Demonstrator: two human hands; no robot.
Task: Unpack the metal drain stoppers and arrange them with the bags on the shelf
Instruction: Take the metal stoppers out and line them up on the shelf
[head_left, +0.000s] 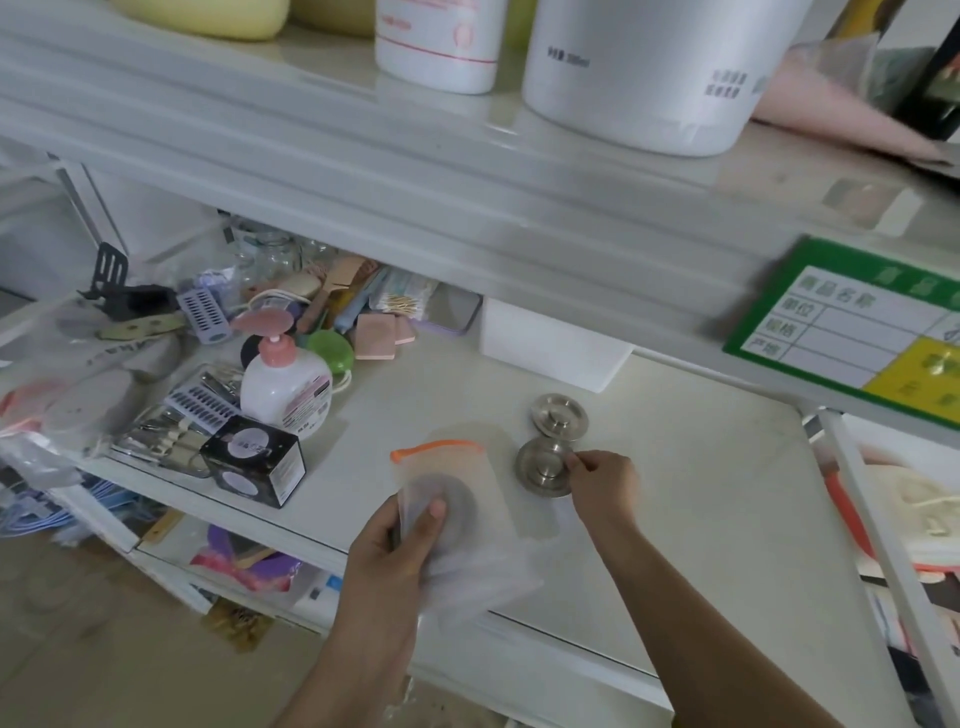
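Note:
Two round metal drain stoppers lie on the white shelf (675, 493): the far stopper (558, 414) and the near stopper (540, 470). My right hand (602, 480) pinches the right rim of the near stopper. A clear zip bag with an orange strip (457, 462) lies flat to the left of the stoppers. My left hand (397, 551) grips a stack of clear bags (467, 561) at the shelf's front edge, with a round grey stopper showing through the top bag.
Clutter fills the shelf's left part: a black box (254, 460), a pink-capped pump bottle (284, 387), a manicure set (171, 436), a green case (330, 351). A white box (550, 345) stands behind the stoppers. The upper shelf holds white tubs, and a green price tag (852, 332) hangs at right.

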